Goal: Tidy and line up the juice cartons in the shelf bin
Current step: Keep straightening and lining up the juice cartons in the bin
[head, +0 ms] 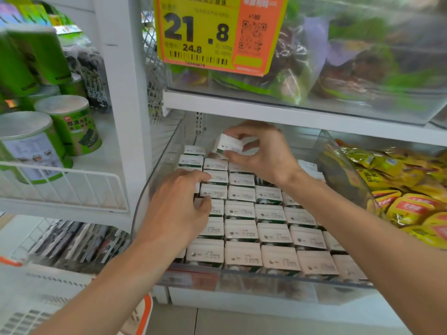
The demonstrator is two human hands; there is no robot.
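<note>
A clear plastic shelf bin (266, 281) holds several rows of small white-topped juice cartons (242, 230) standing upright. My right hand (263, 151) holds one carton (228, 146) tilted and lifted above the back rows, fingers curled round it. My left hand (179, 209) rests on the tops of the left-column cartons, its fingers bent over them and its thumb against a carton's edge. The back right of the bin is partly hidden by my right wrist.
Green cans (70, 124) stand on a wire shelf at left. Yellow snack packets (406, 189) fill the bin at right. A shelf board (290, 114) with a yellow price tag (208, 32) hangs low over the bin's back. Dark packets (79, 243) lie lower left.
</note>
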